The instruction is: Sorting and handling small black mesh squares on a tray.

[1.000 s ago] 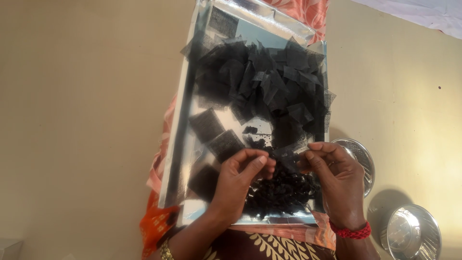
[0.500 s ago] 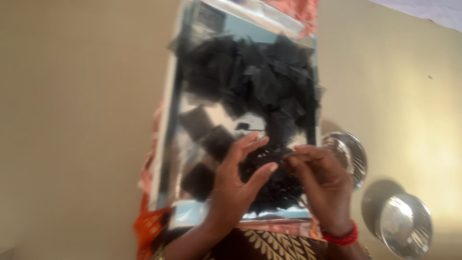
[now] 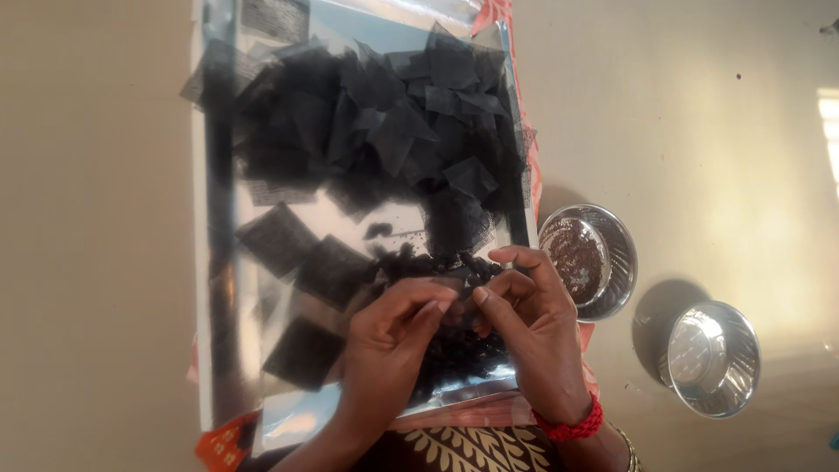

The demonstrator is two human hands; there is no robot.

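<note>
Many net squares still uncut into bundles
Your left hand and right hand pinch one small black bundle together; finished bundles few, black net squares heaped.

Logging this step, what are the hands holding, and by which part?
Both hands, left hand and right hand, pinch a small black piece between their fingertips; which part cannot be told.

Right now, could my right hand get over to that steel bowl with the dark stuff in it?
Probably yes. The right hand is beside the steel bowl, with nothing between them, though its fingertips are busy pinching a small black piece with the left hand.
</note>
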